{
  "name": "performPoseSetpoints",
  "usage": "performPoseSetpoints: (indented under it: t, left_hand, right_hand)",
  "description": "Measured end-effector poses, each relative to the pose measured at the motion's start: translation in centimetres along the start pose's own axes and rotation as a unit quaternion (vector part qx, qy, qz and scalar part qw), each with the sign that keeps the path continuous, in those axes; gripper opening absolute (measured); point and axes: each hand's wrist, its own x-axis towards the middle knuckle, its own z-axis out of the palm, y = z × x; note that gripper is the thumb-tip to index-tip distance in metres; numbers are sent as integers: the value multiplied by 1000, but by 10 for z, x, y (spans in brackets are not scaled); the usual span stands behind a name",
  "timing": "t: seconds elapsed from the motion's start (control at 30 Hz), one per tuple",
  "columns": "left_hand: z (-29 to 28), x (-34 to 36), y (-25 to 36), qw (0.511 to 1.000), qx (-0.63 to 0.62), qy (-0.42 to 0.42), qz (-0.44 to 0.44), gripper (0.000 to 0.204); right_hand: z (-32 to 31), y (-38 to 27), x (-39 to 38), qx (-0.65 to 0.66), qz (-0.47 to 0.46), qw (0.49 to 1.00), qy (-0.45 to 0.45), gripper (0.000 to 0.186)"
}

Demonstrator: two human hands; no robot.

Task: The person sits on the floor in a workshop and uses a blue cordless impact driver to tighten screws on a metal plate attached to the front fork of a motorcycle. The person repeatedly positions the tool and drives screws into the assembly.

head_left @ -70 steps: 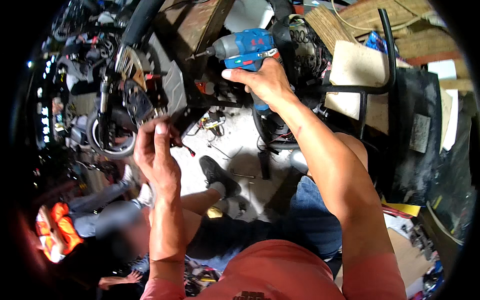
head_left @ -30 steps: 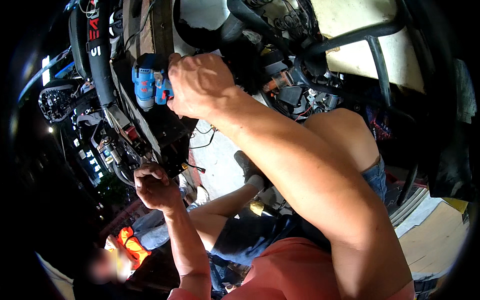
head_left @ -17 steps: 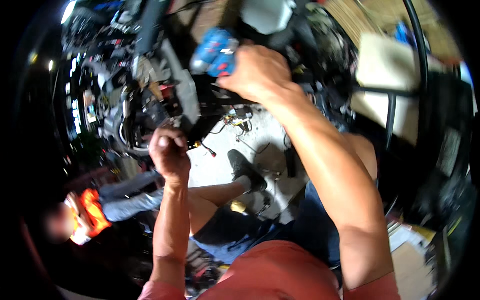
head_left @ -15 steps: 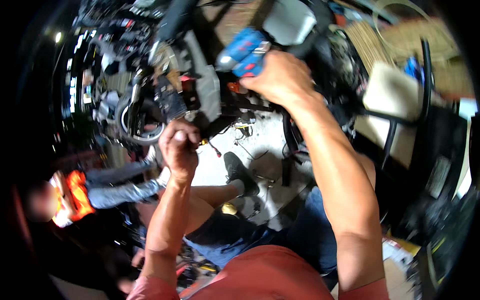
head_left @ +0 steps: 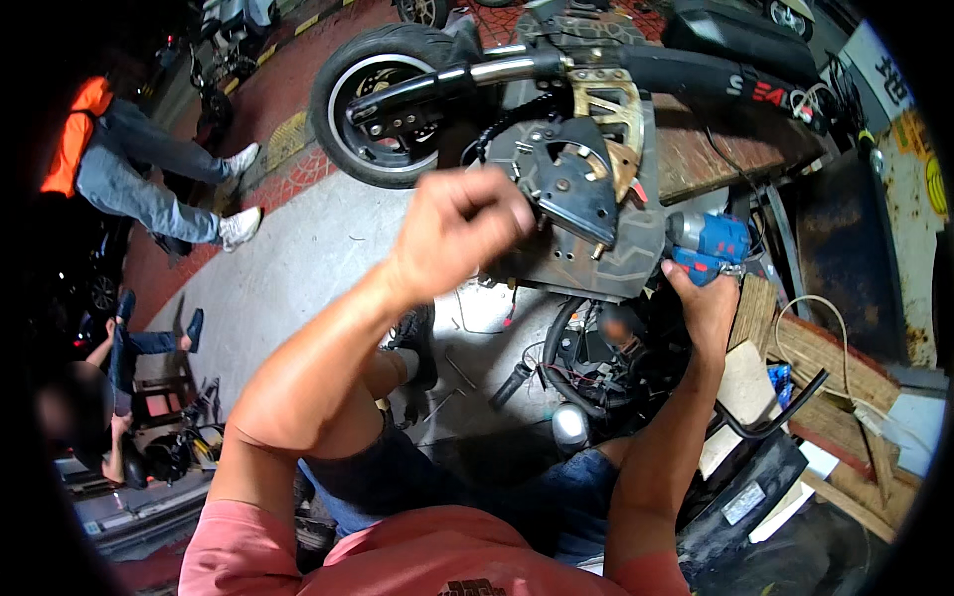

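My left hand [head_left: 465,223], slightly blurred, has curled fingers at the near left of a black metal bracket [head_left: 576,204] on a scuffed dark plate [head_left: 626,265]; what it holds, if anything, is hidden. A gold-coloured perforated plate [head_left: 600,97] joins the bracket to a black fork or frame tube [head_left: 656,68]. My right hand [head_left: 704,290] grips a blue and black impact driver [head_left: 710,236] at the plate's right, its nose pointing left. A black-tyred wheel [head_left: 338,129] lies at upper middle.
A standing person in orange [head_left: 159,169] is at upper left, another person [head_left: 134,338] sits lower left. Wooden boards [head_left: 830,387], a wooden bench [head_left: 725,149] and a rusty panel [head_left: 909,268] are on the right. Tangled frame parts and wires [head_left: 586,348] lie on the pavement.
The view has swung left, bringing the wheel and walkway into sight. My left hand has risen toward the bracket; my right hand with the driver now sits further right and lower.
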Motion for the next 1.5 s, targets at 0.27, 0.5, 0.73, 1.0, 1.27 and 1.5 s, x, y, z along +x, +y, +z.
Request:
performPoseSetpoints:
  t: [0.27, 0.5, 0.73, 1.0, 1.27, 1.5]
  left_hand:
    - [-46, 21, -62, 990, 41, 16, -133, 10]
    - [-48, 23, -60, 995, 65, 3, -75, 9]
    - [-52, 22, -58, 995, 63, -35, -65, 9]
    - [-52, 22, -66, 995, 36, -36, -82, 11]
    - [-40, 31, -59, 994, 77, 36, -62, 18]
    - [-34, 41, -55, 986, 141, 22, -83, 15]
  right_hand:
    - [10, 9, 6, 95, 14, 994, -44, 40]
    - [14, 12, 7, 118, 8, 992, -45, 36]
    - [15, 14, 7, 127, 11, 991, -44, 35]
    - [13, 12, 7, 110, 6, 992, -57, 39]
    - [14, 22, 10, 149, -11, 986, -75, 48]
    - [14, 28, 13, 144, -2, 987, -78, 49]
